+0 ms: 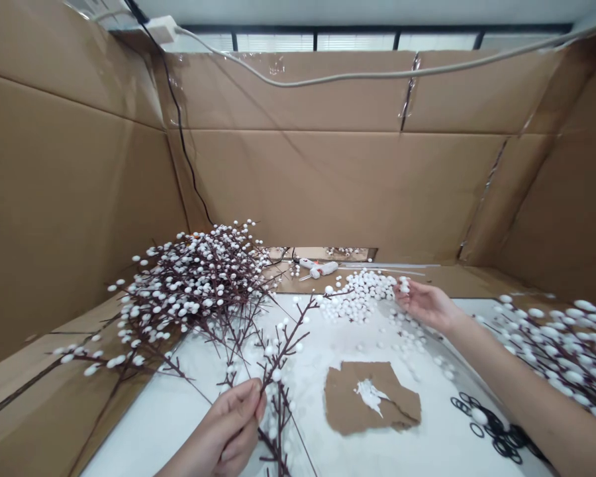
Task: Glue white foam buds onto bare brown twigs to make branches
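Note:
My left hand [238, 421] is closed on a brown branch [284, 348] with short twigs, which points up and away over the white board. A few white balls sit on or behind its twigs. My right hand [424, 303] reaches to the right edge of a pile of white balls [360, 295], with one or more white balls at its fingertips. Between the hands and nearer to me lies a torn cardboard piece [340, 401] with a white smear [371, 395] and a thin brown twig on it.
A large heap of white-balled branches [193, 278] stands at the left, more branches [566, 351] at the right. Black rings [499, 427] lie under my right forearm. A glue gun [318, 267] rests behind the pile. Cardboard walls [318, 192] surround the workspace.

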{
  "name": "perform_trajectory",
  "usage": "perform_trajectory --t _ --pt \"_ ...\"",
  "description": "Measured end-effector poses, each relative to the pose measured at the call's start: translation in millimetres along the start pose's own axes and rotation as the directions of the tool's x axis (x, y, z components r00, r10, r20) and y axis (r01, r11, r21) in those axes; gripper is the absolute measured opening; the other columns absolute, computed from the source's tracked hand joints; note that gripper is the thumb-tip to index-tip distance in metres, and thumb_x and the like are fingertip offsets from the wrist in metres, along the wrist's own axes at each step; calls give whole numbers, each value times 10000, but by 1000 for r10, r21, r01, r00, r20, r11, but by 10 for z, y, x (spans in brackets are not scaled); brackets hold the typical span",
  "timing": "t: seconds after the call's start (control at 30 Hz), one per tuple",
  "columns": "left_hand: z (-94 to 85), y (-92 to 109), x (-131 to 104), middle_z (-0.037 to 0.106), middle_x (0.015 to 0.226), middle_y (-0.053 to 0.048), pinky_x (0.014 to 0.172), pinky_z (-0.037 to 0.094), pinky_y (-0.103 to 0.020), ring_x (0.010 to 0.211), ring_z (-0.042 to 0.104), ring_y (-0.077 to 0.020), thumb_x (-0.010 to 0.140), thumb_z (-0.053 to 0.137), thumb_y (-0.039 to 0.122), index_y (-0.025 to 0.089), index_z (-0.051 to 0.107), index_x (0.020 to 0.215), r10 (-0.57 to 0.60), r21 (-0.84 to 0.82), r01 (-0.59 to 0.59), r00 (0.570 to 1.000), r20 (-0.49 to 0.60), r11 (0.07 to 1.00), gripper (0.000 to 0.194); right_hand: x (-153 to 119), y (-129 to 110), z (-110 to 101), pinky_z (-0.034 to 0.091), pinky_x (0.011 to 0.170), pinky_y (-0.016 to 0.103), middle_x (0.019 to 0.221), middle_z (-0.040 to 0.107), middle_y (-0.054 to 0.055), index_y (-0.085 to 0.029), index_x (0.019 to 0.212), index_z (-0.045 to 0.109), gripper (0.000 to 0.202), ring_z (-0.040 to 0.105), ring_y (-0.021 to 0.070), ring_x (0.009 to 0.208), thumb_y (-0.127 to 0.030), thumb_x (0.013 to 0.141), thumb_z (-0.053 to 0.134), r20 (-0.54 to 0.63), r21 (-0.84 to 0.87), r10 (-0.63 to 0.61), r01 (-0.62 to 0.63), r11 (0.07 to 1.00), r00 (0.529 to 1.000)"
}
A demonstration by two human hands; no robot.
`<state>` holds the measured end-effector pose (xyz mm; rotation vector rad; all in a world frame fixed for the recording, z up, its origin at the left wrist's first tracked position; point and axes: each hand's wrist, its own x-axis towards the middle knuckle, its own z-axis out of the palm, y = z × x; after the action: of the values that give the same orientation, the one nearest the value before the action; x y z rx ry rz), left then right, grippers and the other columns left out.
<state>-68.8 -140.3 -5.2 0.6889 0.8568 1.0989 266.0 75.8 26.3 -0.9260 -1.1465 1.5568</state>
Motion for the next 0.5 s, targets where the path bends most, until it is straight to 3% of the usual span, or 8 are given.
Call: perform_trajectory --t 0.1,0.23,0.37,0.5 --pt "-44 -34 -1 231 307 133 284 70 -128 265 84 11 609 685 541 169 461 588 4 20 -4 1000 6 1000 434 -173 -9 96 434 435 197 686 506 21 -176 793 526 158 439 87 502 -120 865 397 31 195 20 -25 980 999" --pt "-131 -78 18 236 312 131 280 82 -128 259 88 7 658 651 530 172 457 599 19 47 -21 999 42 999 411 -328 -4 195 373 365 181 662 467 18 -181 775 507 171 388 89 458 -126 856 367 57 332 56 -71 941 997" --pt "-148 -82 43 231 307 134 282 71 -127 251 88 5 675 632 536 174 453 612 30 68 -35 997 74 997 409 -423 12 237 332 343 168 602 412 -15 -186 769 504 135 349 85 427 -144 850 406 63 368 56 -75 927 996" --pt "-100 -67 37 224 300 136 277 50 -138 254 74 -1 602 658 589 177 456 620 39 80 -45 996 78 996 460 -475 99 219 373 385 170 587 400 -43 -199 775 520 45 340 72 417 -174 812 528 23 338 2 -10 941 1000"
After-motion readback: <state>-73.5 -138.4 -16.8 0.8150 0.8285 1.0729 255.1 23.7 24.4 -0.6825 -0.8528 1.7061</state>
